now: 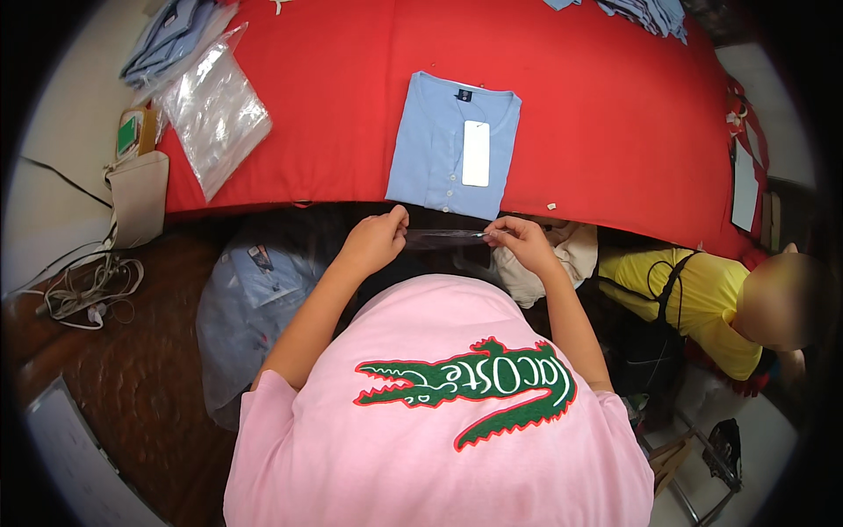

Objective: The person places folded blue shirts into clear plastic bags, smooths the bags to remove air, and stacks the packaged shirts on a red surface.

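Observation:
A clear plastic bag (442, 235) stretches between my two hands, just off the table's near edge. My left hand (378, 240) pinches one end of it, with the fingers closed. At the other end, my right hand (524, 243) grips it between thumb and fingers. Just beyond the bag, a folded light blue buttoned shirt (423, 145) lies flat on the red-covered table (325, 105). A blank-looking white hang tag (475, 154) rests on the shirt's front, and a small dark label (464, 95) shows inside its neckline.
Clear plastic bags (215, 110) lie at the table's left, near folded blue garments (171, 35). More blue clothing (641, 13) is at the far right. Below left stands a big bag of packed garments (250, 299), beside tangled cables (97, 285). A person in yellow (702, 299) is at the right.

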The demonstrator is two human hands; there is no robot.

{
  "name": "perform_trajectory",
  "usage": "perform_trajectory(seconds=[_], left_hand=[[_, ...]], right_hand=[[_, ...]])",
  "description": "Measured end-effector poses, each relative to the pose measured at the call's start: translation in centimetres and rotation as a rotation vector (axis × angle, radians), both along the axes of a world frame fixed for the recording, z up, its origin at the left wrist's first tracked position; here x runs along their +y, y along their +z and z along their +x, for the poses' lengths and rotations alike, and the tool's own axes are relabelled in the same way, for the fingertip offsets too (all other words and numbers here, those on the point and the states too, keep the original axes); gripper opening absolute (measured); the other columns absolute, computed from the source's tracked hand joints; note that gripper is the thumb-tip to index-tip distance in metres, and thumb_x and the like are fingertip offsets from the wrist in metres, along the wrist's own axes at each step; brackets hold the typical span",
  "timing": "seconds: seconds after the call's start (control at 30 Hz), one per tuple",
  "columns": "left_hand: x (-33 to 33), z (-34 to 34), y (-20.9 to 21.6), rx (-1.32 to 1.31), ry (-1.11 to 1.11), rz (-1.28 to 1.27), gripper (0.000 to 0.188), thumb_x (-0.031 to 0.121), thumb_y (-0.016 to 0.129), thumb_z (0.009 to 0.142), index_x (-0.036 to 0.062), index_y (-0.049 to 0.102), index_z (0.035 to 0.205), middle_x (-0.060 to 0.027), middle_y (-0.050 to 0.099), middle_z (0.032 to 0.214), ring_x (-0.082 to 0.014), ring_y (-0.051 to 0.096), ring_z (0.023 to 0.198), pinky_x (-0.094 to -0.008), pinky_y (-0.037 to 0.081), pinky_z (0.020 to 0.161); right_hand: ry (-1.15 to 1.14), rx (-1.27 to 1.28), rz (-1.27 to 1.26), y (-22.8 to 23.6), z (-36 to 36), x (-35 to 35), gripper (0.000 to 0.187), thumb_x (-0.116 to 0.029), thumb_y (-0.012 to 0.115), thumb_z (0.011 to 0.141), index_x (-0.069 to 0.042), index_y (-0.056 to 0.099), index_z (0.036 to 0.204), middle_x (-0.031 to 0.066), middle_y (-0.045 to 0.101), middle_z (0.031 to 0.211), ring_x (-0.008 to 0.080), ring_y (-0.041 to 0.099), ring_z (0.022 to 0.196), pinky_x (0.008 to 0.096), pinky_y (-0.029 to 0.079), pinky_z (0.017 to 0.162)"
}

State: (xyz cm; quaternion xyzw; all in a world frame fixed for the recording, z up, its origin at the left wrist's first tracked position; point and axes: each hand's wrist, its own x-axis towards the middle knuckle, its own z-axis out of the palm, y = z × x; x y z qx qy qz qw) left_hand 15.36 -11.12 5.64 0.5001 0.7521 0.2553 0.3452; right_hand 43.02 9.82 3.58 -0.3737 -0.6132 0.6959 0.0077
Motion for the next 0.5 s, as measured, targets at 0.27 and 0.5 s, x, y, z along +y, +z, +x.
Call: perform_trajectory(seconds=[0.27, 0.5], left_hand=[[2.4, 0.5, -2.1, -0.051, -0.034, 0.003, 0.027, 0.019, 0.077, 0.091, 0.0064, 0.067, 0.112, -0.0119, 0.073, 0.085, -0.0317, 0.073, 0.079, -0.0417, 0.058, 0.075], [3.0, 3.2, -0.3, 0.196, -0.277, 0.440, 0.053, 0.023, 0.086, 0.082, 0.0139, 0.069, 0.131, -0.0058, 0.069, 0.096, -0.0266, 0.069, 0.088, -0.0399, 0.056, 0.080]], right_hand=[[-0.107, 0.037, 0.068, 0.1, 0.8, 1.5, 0.013, -0.001, 0.074, 0.096, 0.002, 0.078, 0.108, 0.0053, 0.077, 0.098, 0.0128, 0.072, 0.089, 0.0284, 0.059, 0.082], [0.152, -0.007, -0.036, 5.3, -1.7, 1.6, 0.010, 0.004, 0.077, 0.090, 0.003, 0.080, 0.099, 0.0059, 0.074, 0.097, 0.0153, 0.073, 0.090, 0.0287, 0.059, 0.082]])
